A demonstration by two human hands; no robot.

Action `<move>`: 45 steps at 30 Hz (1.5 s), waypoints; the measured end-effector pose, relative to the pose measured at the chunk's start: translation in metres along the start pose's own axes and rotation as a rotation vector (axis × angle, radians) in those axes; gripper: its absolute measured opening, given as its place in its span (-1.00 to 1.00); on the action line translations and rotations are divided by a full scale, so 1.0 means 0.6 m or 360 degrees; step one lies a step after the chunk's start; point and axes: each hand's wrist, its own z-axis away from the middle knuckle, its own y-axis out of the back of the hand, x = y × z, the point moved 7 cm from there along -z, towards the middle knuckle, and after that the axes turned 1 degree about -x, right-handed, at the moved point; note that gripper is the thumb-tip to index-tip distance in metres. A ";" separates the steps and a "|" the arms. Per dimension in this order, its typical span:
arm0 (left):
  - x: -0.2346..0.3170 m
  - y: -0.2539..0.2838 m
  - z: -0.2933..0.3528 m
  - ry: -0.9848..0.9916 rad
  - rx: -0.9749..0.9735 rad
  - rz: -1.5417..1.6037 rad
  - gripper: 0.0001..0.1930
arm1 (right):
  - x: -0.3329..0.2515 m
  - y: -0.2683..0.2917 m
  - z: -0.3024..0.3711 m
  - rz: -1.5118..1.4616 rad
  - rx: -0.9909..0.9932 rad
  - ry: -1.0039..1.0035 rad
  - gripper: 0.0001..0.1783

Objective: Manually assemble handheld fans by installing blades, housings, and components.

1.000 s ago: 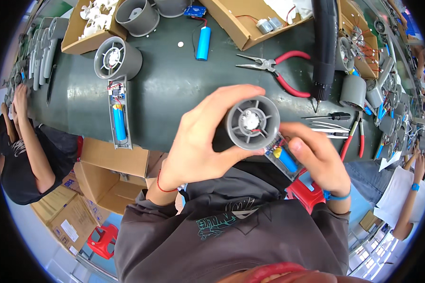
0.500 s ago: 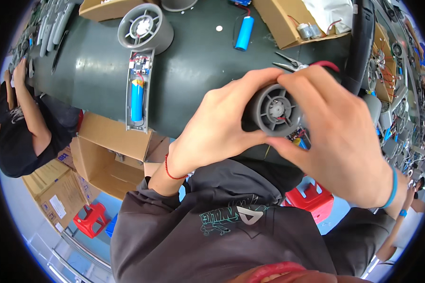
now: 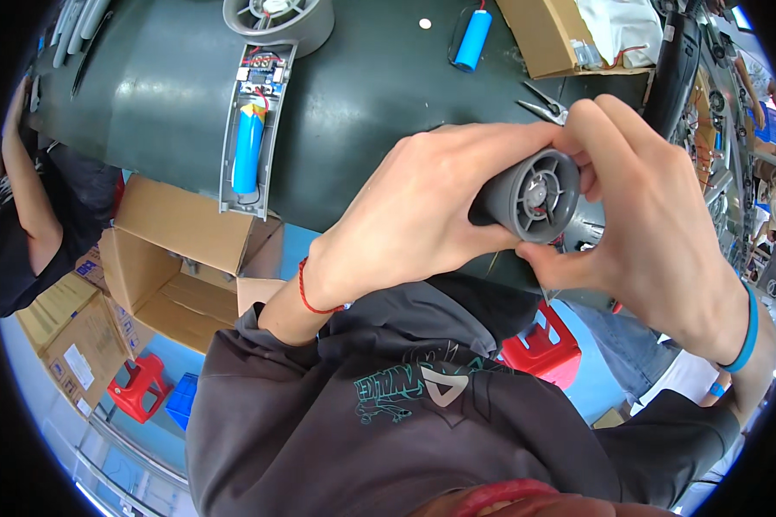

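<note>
Above the table's near edge I hold a grey cylindrical fan housing, its spoked end tilted toward me and a small motor hub at its centre. My left hand wraps round its left side, closed, with the thumb below. Curled fingers of my right hand touch the top right of the rim, and its thumb is at the bottom, beside the left thumb. To the left lies a long grey half-shell holding a blue cylindrical battery and a small circuit board. The housing's far end is hidden.
Pliers lie just beyond my hands. A loose blue battery and another grey fan housing sit farther back. At the far right is a cardboard box; an open carton stands below the table's left edge. Another person's arm is at left.
The fan housing and both hands have shifted right in the picture, and the housing's spoked end has turned rightward. The table's things sit higher in view. Both hands remain round the housing.
</note>
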 end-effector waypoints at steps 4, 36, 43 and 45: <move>0.001 -0.002 0.001 -0.0017 0.0019 0.0012 -0.28 | -0.002 0.000 0.001 -0.0026 0.0040 0.0022 -0.42; 0.000 -0.007 0.006 -0.0048 0.0138 0.0038 -0.38 | 0.004 -0.004 0.004 -0.0017 -0.0125 -0.0100 -0.35; 0.002 -0.009 0.001 -0.0054 0.0104 0.0043 -0.38 | 0.002 0.000 0.004 -0.0018 -0.0168 -0.0063 -0.37; 0.001 -0.009 -0.007 -0.0106 0.0125 0.0086 -0.39 | 0.013 0.004 0.010 -0.0165 -0.0120 -0.0108 -0.38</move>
